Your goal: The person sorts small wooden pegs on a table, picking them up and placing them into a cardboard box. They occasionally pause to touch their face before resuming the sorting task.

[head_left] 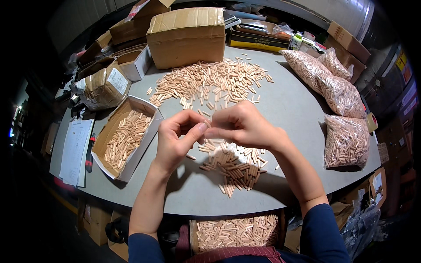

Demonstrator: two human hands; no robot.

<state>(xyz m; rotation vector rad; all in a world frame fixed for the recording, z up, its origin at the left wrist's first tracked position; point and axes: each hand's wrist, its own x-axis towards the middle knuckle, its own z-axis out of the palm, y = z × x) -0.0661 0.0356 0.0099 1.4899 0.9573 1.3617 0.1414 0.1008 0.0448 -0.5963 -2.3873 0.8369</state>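
Note:
My left hand (177,135) and my right hand (243,125) meet above the middle of the table, fingertips touching. Both are closed in a pinch on what looks like one small wooden dowel (207,125), mostly hidden by the fingers. Just below and beyond my hands lies a loose pile of short wooden dowels (239,173), partly in shadow. Farther back, a larger heap of dowels (210,81) spreads in front of a closed cardboard box (186,37). On the left, an open shallow carton (148,133) holds more dowels.
Clear plastic bags of dowels (346,142) line the right side, beside a tape roll (372,122). Paper sheets (75,151) lie at the left edge near a taped box (103,85). A dowel-filled box (237,232) sits below the table's front edge. Clutter fills the back.

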